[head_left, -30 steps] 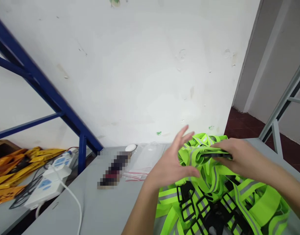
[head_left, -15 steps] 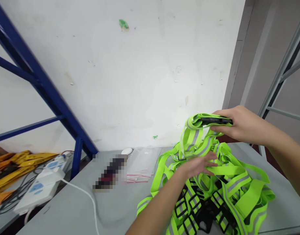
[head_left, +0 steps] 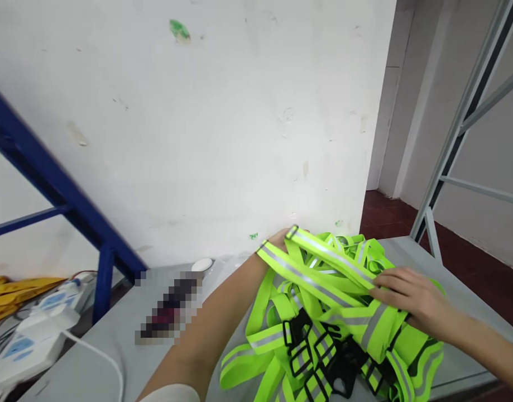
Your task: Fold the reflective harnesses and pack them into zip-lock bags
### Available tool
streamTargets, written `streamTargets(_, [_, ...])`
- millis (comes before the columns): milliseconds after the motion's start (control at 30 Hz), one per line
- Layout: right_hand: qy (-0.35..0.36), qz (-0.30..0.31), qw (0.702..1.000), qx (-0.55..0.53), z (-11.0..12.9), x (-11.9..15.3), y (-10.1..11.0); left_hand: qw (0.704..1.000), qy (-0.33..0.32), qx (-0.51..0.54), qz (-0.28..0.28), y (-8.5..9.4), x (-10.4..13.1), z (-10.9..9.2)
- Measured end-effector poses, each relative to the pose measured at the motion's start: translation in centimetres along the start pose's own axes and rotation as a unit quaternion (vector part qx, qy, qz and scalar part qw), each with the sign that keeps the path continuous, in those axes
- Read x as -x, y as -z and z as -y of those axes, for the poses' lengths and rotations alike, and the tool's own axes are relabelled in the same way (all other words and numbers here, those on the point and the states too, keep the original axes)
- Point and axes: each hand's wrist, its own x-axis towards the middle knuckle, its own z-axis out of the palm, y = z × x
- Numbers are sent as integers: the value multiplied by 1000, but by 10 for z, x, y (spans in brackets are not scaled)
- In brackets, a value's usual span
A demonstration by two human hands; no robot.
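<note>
A tangled heap of neon-yellow reflective straps [head_left: 277,338] with grey stripes and black plastic buckles [head_left: 323,346] lies on the table. My left hand [head_left: 280,238] reaches to the far side of the heap. Two raised strap lengths [head_left: 310,279] with small black sliders run in front of that hand and hide its fingers, so its grip cannot be made out. On the right, my right hand [head_left: 413,296] has its fingers curled over the near ends of these straps, closed on them against the heap.
The grey table [head_left: 151,368] meets a white wall. Left are a pixelated dark object [head_left: 172,307], a white oval object [head_left: 201,264], a clear plastic bag [head_left: 226,268], and a white power strip [head_left: 34,346] with a cable. Blue [head_left: 72,190] and grey [head_left: 461,128] metal frames flank the table.
My right hand has come down from holding a folded strap bundle in the air onto the heap. My left hand has moved up and left, behind the straps. The view has shifted right.
</note>
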Motion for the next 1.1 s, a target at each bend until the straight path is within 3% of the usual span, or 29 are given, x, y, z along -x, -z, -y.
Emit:
streamTargets(100, [7,12,1000,-16,2,17,-32,1000,7,-18,1,21,-6,12])
streamTargets(233, [-23,30,998,-51,-3,30,-44,997,-7,-66,-29,39,4,16])
streamTargets(333, [-45,34,996,-63,-10,34,-45,991,-32,-128,-37,30,23,12])
streamTargets(433, [-57,36,995,-76,-15,36,-47,975,-72,-210,5,0,35,15])
streamTargets(467, [-59,36,994,-81,-16,37,-48,955,-100,-278,28,-10,36,18])
streamTargets(533, [-64,36,993,-88,-16,38,-50,861,-167,-476,59,-25,31,24])
streamTargets(600, [-72,34,992,-96,-17,41,-51,770,-194,-604,63,-26,23,29])
streamTargets(633, [-77,29,991,-102,-18,43,-51,754,-191,-626,59,-22,18,29])
streamTargets(767, [-101,-27,984,-141,-24,52,-54,756,-167,-631,46,13,6,18])
streamTargets(900, [-124,-59,974,-181,-31,56,-58,784,-133,-605,47,41,3,-3])
streamTargets(1000, [-119,-52,976,-173,-33,53,-55,811,-106,-574,35,43,6,-11])
streamTargets(1100, [-105,-14,986,-127,-32,47,-45,840,-95,-534,-21,22,29,-6])
